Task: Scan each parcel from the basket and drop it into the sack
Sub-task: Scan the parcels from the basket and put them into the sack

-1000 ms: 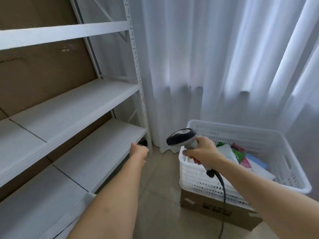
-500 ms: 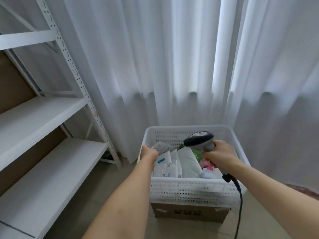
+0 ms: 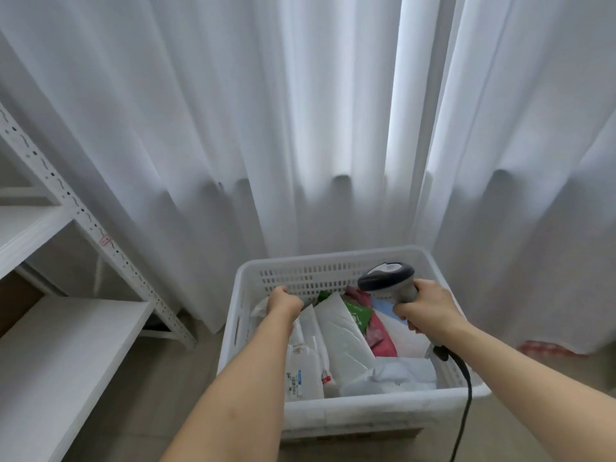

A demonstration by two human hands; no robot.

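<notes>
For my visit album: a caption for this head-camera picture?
Left hand grips a parcel in the white basket; right hand holds the barcode scanner.

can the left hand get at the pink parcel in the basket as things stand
Probably not straight away: the left hand already grips a white parcel, and the pink parcel lies across the basket, under the right hand holding the scanner.

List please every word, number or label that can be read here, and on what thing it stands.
"2017", uncertain, upside down: on the white parcel in the basket.
Shipping label at that parcel's near end: too small.
White print on the green packet: blurred.
Red mark on the shelf post: unreadable.
</notes>
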